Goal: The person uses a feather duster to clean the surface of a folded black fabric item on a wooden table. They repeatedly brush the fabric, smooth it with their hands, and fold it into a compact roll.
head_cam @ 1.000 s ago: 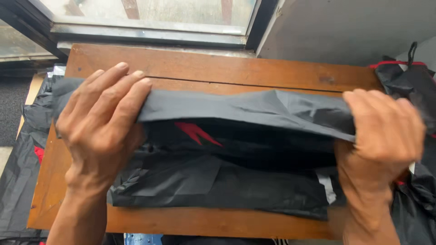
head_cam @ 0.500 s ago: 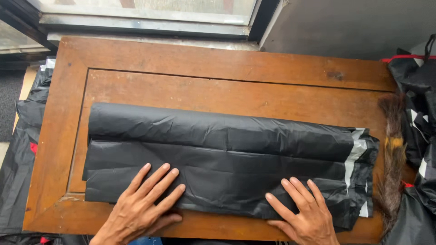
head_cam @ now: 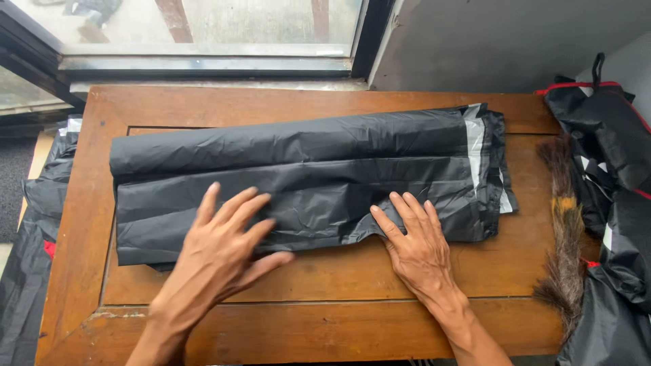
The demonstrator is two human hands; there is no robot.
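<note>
step: flattening stage of a fold, by the look of it; black plastic bag [head_cam: 305, 179] lies folded into a long band, both hands pressing its near edge.
bag position: centre of the wooden surface [head_cam: 325, 271], long axis running 9 to 3 o'clock; grey-white strip at the 3 o'clock end.
left hand [head_cam: 220, 251]: open, fingers spread, palm down on the bag's lower-left part, gripping nothing.
right hand [head_cam: 417, 240]: open, flat, fingertips on the bag's lower edge right of centre, palm on bare wood.
next move: my read, another fold or a roll along the long axis; needs the air pushed out first and the edges kept aligned, thin film slips easily.
nearby: feather duster [head_cam: 563, 244] at 3 o'clock on the surface edge; more black bags [head_cam: 610, 163] beyond it; window [head_cam: 203, 27] at 12.
</note>
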